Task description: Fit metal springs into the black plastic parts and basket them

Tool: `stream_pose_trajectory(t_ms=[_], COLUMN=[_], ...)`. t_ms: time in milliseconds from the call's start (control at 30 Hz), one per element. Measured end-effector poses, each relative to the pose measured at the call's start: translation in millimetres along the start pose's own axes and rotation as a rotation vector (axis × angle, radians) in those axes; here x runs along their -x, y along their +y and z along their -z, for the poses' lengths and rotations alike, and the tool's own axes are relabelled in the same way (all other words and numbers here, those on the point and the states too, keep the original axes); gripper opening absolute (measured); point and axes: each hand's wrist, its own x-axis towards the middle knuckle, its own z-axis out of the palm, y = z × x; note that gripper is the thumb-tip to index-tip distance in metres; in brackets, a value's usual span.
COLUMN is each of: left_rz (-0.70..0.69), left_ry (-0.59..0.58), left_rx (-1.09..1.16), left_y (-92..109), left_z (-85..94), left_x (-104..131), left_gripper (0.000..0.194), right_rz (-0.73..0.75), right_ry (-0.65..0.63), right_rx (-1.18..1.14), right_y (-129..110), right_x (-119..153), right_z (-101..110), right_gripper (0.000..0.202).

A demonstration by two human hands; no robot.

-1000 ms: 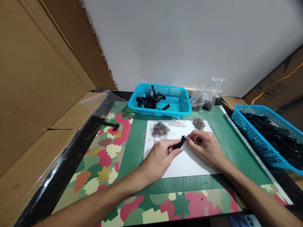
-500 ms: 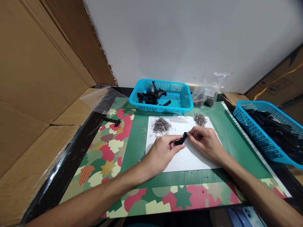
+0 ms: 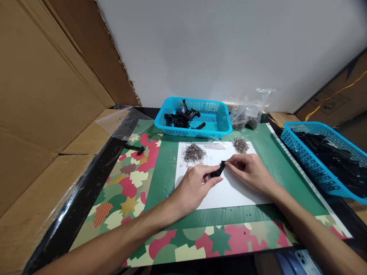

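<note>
My left hand (image 3: 197, 183) grips a small black plastic part (image 3: 218, 170) between thumb and fingers, above the white sheet (image 3: 218, 196). My right hand (image 3: 249, 170) is pinched at the part's upper end, where a thin metal wire piece (image 3: 228, 163) shows at the fingertips. How far that piece goes into the part is too small to tell. Behind my left hand lies a pile of tiny metal wire pieces (image 3: 194, 152). A second, smaller metal pile (image 3: 240, 145) sits behind my right hand.
A blue basket (image 3: 195, 132) with several black parts stands at the back. Another blue basket (image 3: 309, 168), fuller, is at the right. One black part (image 3: 137, 149) lies on the left of the patterned mat (image 3: 132, 191). Plastic bags (image 3: 252, 118) of metal pieces lean against the wall.
The view has shifted slightly. Both hands keep their grips, the right fingertips still at the end of the black plastic part.
</note>
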Motion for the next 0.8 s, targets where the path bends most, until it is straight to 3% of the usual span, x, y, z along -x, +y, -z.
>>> stream_pose_trajectory(t_ms=[133, 333, 467, 567, 700, 800], left_rz=[0.007, 0.020, 0.014, -0.002, -0.014, -0.020], left_ry=[0.012, 0.001, -0.003, -0.011, -0.017, -0.016], left_rx=[-0.013, -0.004, -0.009, -0.006, -0.004, -0.018], left_y=[0.8, -1.0, -0.9, -0.2, -0.8, -2.4], left_z=[0.2, -0.1, -0.1, -0.4, -1.1, -1.7], left_x=[-0.5, 1.2, 2.4, 2.8, 3.3, 3.6], left_gripper=[0.034, 0.039, 0.039, 0.037, 0.037, 0.038], right_rz=[-0.059, -0.137, -0.110, -0.047, 0.087, 0.050], right_ry=[-0.029, 0.160, 0.326, 0.344, 0.390, 0.438], right_rx=[-0.064, -0.206, -0.298, -0.333, -0.217, -0.205], right_y=[2.8, 8.2, 3.8, 1.8, 2.5, 1.7], right_x=[-3.0, -6.3, -6.0, -7.0, -7.7, -5.2], right_z=[7.9, 1.5, -6.3, -7.6, -4.9, -4.0], right_gripper=[0.035, 0.040, 0.037, 0.036, 0.030, 0.032])
